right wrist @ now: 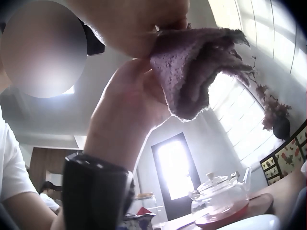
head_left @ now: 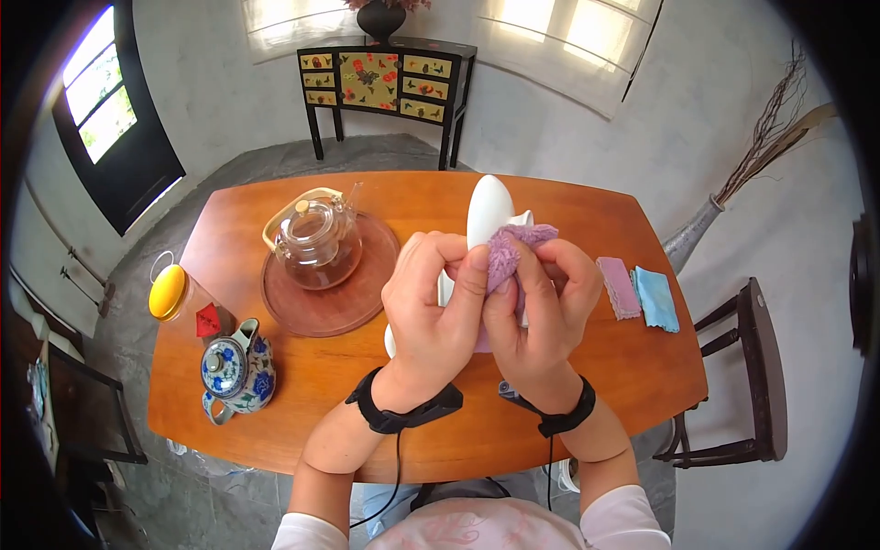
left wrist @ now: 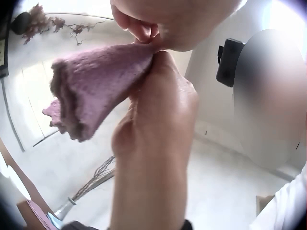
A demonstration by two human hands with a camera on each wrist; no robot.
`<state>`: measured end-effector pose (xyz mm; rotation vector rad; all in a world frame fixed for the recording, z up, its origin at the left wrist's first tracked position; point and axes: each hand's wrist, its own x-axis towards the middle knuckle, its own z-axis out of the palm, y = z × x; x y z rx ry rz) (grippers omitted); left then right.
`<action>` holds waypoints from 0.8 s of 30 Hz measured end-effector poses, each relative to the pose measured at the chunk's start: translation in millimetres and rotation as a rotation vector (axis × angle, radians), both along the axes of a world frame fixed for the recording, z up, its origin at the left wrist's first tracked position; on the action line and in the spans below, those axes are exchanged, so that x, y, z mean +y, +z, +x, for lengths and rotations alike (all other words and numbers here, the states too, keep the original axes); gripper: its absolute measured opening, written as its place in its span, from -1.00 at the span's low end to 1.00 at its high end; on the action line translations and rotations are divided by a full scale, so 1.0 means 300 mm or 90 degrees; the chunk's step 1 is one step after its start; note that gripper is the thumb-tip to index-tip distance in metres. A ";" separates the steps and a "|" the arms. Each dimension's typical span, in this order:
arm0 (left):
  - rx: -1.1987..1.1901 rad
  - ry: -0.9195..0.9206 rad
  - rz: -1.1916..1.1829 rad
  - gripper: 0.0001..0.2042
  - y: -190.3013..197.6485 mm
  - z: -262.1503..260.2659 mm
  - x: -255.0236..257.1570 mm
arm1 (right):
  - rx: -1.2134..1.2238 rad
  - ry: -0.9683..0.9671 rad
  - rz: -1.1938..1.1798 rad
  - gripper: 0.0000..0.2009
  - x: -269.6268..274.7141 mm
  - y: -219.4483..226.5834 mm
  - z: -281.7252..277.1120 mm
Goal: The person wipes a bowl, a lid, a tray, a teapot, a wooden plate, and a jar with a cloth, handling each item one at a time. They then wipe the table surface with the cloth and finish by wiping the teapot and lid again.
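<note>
A fuzzy purple cloth (head_left: pixel 527 247) is bunched up between my two hands, above the table. My left hand (head_left: pixel 429 298) pinches its near end between thumb and fingers. Close against it, my right hand (head_left: pixel 541 307) pinches the same cloth with thumb and forefinger. From the left wrist view the cloth (left wrist: pixel 98 86) fans out wide beyond the hands, and folds of the cloth (right wrist: pixel 184 72) hang loose in the right wrist view. Just behind the hands, a smooth white rounded object (head_left: pixel 490 211) shows on the table, its lower part hidden by them.
A glass teapot (head_left: pixel 319 243) stands on a round wooden tray (head_left: pixel 293 312) to the left. Nearer are a blue-and-white porcelain teapot (head_left: pixel 238 371) and a yellow-lidded jar (head_left: pixel 168 293). Folded pink (head_left: pixel 620 289) and blue cloths (head_left: pixel 654 298) lie right, by a dark chair (head_left: pixel 756 376).
</note>
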<state>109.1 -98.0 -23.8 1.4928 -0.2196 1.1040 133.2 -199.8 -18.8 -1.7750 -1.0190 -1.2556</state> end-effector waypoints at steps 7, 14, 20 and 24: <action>0.080 -0.313 -0.304 -0.82 0.032 -0.013 0.017 | -0.045 0.008 0.016 -0.67 -0.013 -0.019 0.032; 0.121 -0.333 -0.322 -0.84 0.031 -0.008 0.039 | 0.136 0.070 0.099 -0.74 -0.066 -0.034 0.087; 0.119 -0.295 -0.284 -0.84 0.055 -0.025 0.045 | 0.339 0.243 0.261 -0.79 -0.139 0.032 0.079; 0.071 -0.136 -0.044 -0.83 0.033 -0.007 0.033 | 0.335 0.289 0.235 -0.75 -0.175 0.106 0.074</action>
